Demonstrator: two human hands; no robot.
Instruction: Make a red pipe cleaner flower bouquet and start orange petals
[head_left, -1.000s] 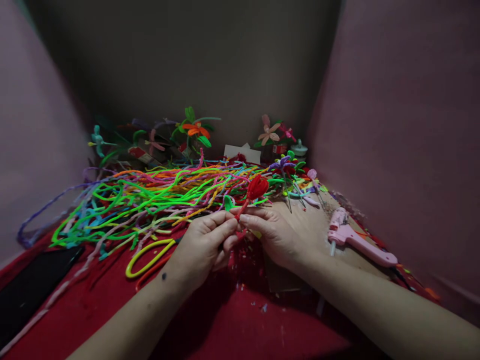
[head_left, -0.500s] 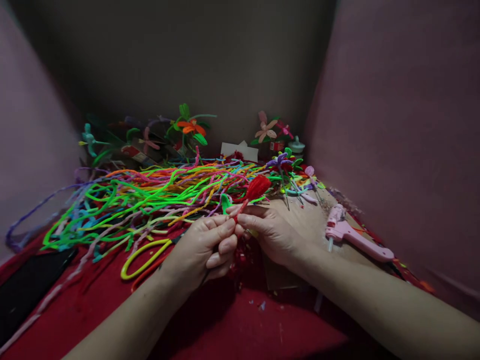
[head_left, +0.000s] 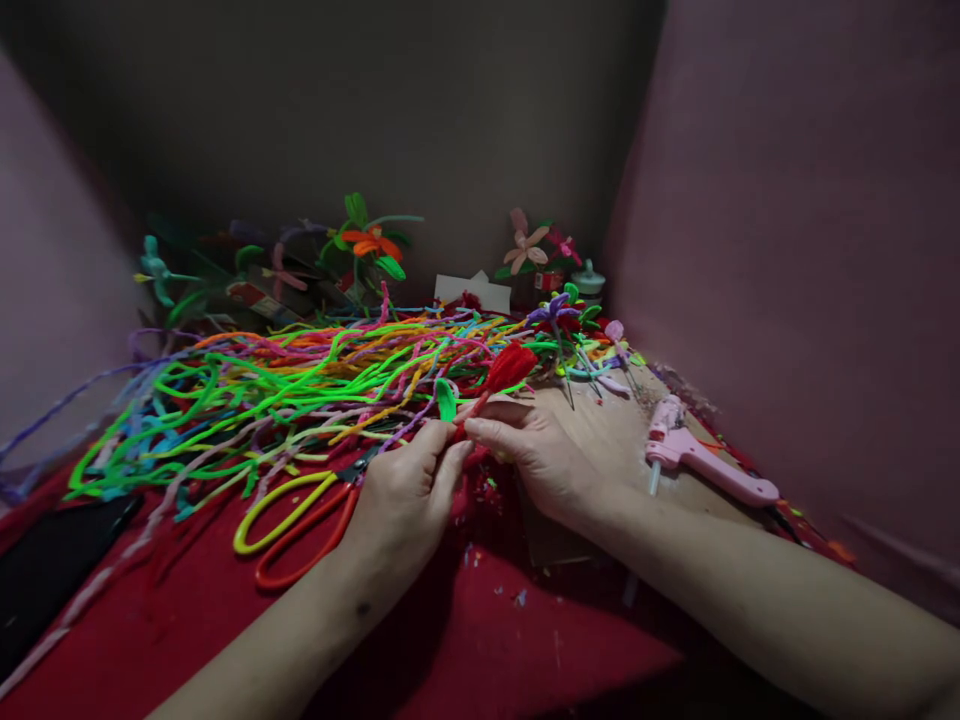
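**Both hands pinched on a red flower**

A red cloth [head_left: 525, 650] covers the table. Across its far half sprawls a pile of pipe cleaners [head_left: 300, 390], mostly neon green, with pink, orange and purple strands mixed in. A brown board [head_left: 607, 440] lies at the right, under the right wrist. The left hand [head_left: 401, 495] and right hand [head_left: 547, 455] meet at the near edge of the pile, fingertips closed together on the stem of the red flower [head_left: 510, 368]. Its head tilts up and to the right, just above the right hand's knuckles. Scissors [head_left: 292, 525] (one loop yellow, one orange) lie on the cloth just left of the left hand. A pink glue gun [head_left: 705, 465] lies on the board, right of the right hand. A green leaf [head_left: 446, 400] stands just above the left fingertips, seemingly on the same stem, though the dim light leaves that unsure.
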